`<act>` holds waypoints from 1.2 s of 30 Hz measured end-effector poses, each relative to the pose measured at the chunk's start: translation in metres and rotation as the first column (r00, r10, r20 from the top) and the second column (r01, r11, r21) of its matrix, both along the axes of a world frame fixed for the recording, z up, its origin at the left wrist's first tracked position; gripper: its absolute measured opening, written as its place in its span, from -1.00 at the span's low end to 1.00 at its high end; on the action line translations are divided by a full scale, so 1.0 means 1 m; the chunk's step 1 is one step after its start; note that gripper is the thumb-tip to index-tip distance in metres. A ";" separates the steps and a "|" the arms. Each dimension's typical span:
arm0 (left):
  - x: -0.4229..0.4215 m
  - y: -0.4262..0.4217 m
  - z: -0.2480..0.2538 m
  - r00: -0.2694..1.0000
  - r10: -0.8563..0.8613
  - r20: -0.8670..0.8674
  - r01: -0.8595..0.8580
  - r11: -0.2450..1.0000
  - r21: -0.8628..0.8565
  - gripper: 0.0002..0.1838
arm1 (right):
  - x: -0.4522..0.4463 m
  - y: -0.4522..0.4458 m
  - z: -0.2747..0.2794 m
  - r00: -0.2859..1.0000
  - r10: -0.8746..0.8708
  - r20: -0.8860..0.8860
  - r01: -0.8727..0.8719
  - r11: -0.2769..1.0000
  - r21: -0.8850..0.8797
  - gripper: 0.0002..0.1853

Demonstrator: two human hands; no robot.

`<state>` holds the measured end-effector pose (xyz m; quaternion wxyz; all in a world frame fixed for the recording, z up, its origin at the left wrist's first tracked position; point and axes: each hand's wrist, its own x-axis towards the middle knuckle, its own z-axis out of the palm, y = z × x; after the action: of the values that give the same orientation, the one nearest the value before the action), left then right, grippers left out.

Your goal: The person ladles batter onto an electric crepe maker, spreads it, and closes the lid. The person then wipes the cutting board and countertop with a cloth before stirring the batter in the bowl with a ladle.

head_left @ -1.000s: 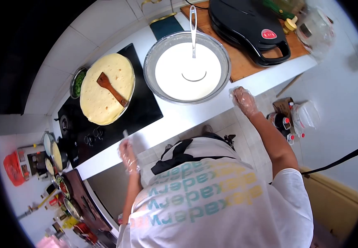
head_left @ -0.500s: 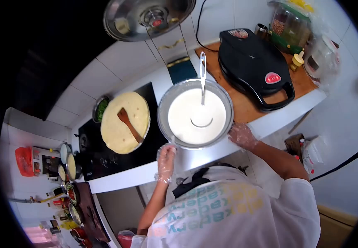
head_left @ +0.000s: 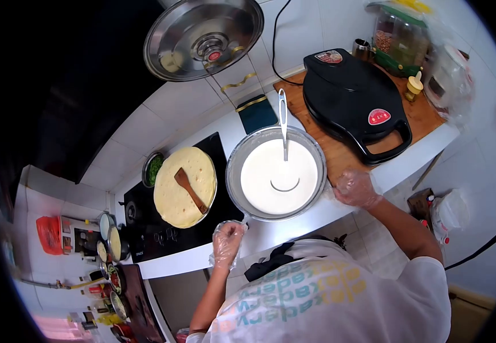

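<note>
Both hands wear clear plastic gloves. My left hand (head_left: 228, 239) is closed near the counter's front edge, lower left of a metal bowl (head_left: 233, 191); what it may hold is too small to make out. White batter (head_left: 271, 168) fills much of the bowl, and a white-handled ladle (head_left: 283, 117) stands in it. My right hand (head_left: 355, 187) has its fingers curled together at the wooden board's front edge, right of the bowl and apart from it. On the left, a wooden spatula (head_left: 190, 191) lies on a stack of flat pancakes (head_left: 171, 200).
A black electric griddle (head_left: 354, 97), closed, sits on the wooden board (head_left: 339, 154). The pancakes are over a black cooktop (head_left: 145, 228), beside a bowl of chopped greens (head_left: 154, 168). A metal lid (head_left: 202, 40) hangs on the wall. Jars (head_left: 399, 43) stand at the back right.
The view has shifted, showing more of the wall and griddle. My left hand has come nearer the bowl, then dropped slightly away. My right hand has moved onto the board's edge.
</note>
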<state>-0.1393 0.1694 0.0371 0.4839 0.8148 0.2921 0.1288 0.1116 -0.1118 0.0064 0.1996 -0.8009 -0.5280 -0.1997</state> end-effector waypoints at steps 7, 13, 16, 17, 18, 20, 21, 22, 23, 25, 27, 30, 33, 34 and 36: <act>0.043 -0.029 0.185 0.866 -0.355 0.352 0.051 0.763 0.645 -0.83 | 0.013 -0.028 0.134 0.924 -0.382 0.032 0.259 0.685 0.681 -0.75; 0.028 -0.053 0.291 0.217 -0.554 0.804 0.102 0.831 0.546 -0.54 | -0.073 -0.053 0.245 0.692 -0.265 0.672 -0.617 0.268 0.740 -0.49; 0.006 -0.038 0.293 0.272 -0.620 0.736 0.143 0.782 0.606 -0.54 | -0.096 -0.081 0.263 0.593 -0.453 0.666 -0.683 0.155 0.714 -0.37; 0.006 -0.040 0.289 0.292 -0.635 0.715 0.161 0.770 0.618 -0.54 | -0.099 -0.081 0.273 0.586 -0.296 0.754 -0.678 0.329 0.657 -0.38; 0.007 -0.040 0.284 0.314 -0.646 0.696 0.175 0.760 0.626 -0.55 | -0.103 -0.081 0.284 0.599 -0.157 0.785 -0.667 0.445 0.598 -0.39; 0.010 -0.046 0.276 0.345 -0.674 0.653 0.210 0.734 0.646 -0.55 | -0.106 -0.080 0.306 0.645 0.069 0.761 -0.641 0.591 0.490 -0.41; 0.009 -0.047 0.273 0.357 -0.687 0.633 0.227 0.721 0.654 -0.55 | -0.107 -0.078 0.318 0.671 0.156 0.725 -0.623 0.648 0.438 -0.42; 0.010 -0.048 0.270 0.369 -0.697 0.614 0.245 0.711 0.659 -0.55 | -0.107 -0.076 0.329 0.698 0.221 0.681 -0.608 0.685 0.401 -0.43; 0.010 -0.050 0.267 0.372 -0.704 0.605 0.255 0.705 0.662 -0.55 | -0.107 -0.074 0.338 0.714 0.279 0.642 -0.601 0.715 0.357 -0.44; 0.012 -0.051 0.261 0.391 -0.717 0.578 0.289 0.691 0.662 -0.56 | -0.106 -0.069 0.354 0.745 0.339 0.574 -0.579 0.757 0.304 -0.46; 0.014 -0.053 0.256 0.395 -0.733 0.553 0.319 0.674 0.666 -0.56 | -0.108 -0.064 0.367 0.764 0.377 0.524 -0.564 0.784 0.258 -0.47; 0.014 -0.055 0.245 0.402 -0.750 0.526 0.339 0.655 0.675 -0.57 | -0.107 -0.055 0.382 0.764 0.439 0.473 -0.580 0.789 0.205 -0.50; 0.011 -0.053 0.235 0.398 -0.759 0.516 0.355 0.646 0.676 -0.57 | -0.107 -0.041 0.394 0.752 0.506 0.423 -0.610 0.777 0.156 -0.53; 0.010 -0.050 0.234 0.394 -0.760 0.517 0.355 0.645 0.677 -0.57 | -0.108 -0.037 0.398 0.743 0.526 0.413 -0.623 0.770 0.140 -0.54; 0.004 -0.051 0.227 0.403 -0.754 0.519 0.351 0.650 0.674 -0.58 | -0.111 -0.029 0.403 0.734 0.560 0.384 -0.643 0.756 0.126 -0.56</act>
<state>-0.1354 0.1186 0.2640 0.3634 0.8151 -0.2818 0.3523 0.0003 -0.1407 0.4095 0.2640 -0.5089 -0.7556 -0.3167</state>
